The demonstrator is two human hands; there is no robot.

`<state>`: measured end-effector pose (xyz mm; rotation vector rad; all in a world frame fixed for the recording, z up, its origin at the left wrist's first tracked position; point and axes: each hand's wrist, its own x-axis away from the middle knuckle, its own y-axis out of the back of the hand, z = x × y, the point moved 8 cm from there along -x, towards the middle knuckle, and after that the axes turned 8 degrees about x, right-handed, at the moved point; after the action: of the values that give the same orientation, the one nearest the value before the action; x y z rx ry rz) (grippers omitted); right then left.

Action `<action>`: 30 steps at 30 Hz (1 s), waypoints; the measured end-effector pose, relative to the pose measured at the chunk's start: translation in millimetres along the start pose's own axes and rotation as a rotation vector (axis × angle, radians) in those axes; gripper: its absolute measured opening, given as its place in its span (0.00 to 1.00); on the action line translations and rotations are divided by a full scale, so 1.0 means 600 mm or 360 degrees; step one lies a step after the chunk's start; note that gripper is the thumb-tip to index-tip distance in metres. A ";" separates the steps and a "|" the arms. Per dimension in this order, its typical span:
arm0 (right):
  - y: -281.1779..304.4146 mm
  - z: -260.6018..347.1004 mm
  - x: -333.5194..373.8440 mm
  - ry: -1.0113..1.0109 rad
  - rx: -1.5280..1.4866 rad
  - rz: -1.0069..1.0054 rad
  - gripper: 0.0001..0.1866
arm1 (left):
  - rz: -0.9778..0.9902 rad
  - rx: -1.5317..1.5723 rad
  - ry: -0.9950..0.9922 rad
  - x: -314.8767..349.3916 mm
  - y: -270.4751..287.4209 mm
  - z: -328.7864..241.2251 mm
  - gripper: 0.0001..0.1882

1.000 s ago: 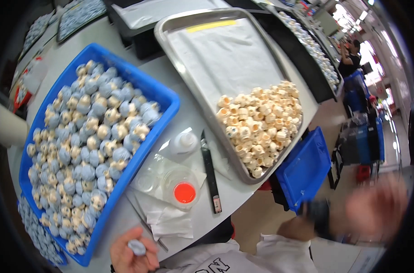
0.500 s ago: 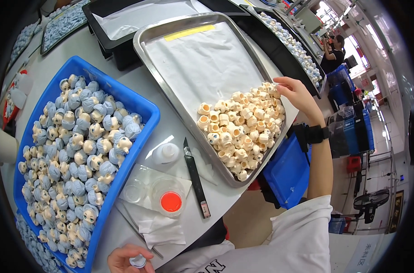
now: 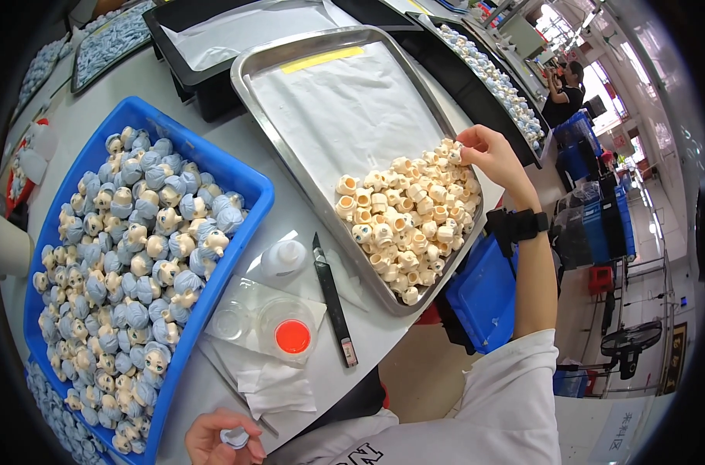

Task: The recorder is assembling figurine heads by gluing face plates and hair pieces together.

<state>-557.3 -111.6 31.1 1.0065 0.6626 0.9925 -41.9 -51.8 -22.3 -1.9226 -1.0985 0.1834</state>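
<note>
Your right hand [image 3: 488,159] pinches a head [image 3: 455,155] at the pile's [image 3: 407,221] edge; others may roll. Left hand [image 3: 217,438] grips a cap [image 3: 235,438].

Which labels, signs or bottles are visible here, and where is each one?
Yellow label: flat strip at the far end of the metal tray.
White sign: lower right, on the floor side, with dark marks.
Small bottle: between blue bin and black knife, clear with white cap.
</note>
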 end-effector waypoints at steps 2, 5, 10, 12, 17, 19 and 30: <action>0.003 0.003 0.000 0.0039 -0.0136 -0.0075 0.13 | -0.0012 0.0018 0.0018 0.001 0.001 0.001 0.19; 0.000 0.019 -0.001 0.0080 -0.0369 -0.0110 0.12 | 0.0017 0.0025 0.0003 -0.002 -0.003 0.001 0.19; 0.018 0.037 0.012 0.0072 -0.0392 -0.0199 0.16 | 0.0247 -0.0150 0.0006 -0.005 -0.019 -0.001 0.19; 0.039 0.064 0.034 0.0053 -0.0412 -0.0326 0.16 | 0.0220 -0.0158 -0.0052 -0.010 -0.023 -0.002 0.19; 0.036 0.353 0.253 0.0885 -0.0716 -0.0542 0.10 | 0.0146 -0.0049 0.0067 -0.013 -0.020 0.000 0.18; 0.000 0.464 0.323 0.1406 -0.0223 -0.0446 0.13 | 0.0193 -0.0055 0.0117 -0.013 -0.024 0.001 0.17; -0.125 0.506 0.280 0.1206 0.0163 -0.0036 0.19 | 0.0235 0.0059 0.0078 -0.002 -0.014 -0.002 0.16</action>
<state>-207.0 -87.9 84.3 0.6865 1.3536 1.3360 -47.0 -51.6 -15.4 -1.9658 -0.9154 0.2355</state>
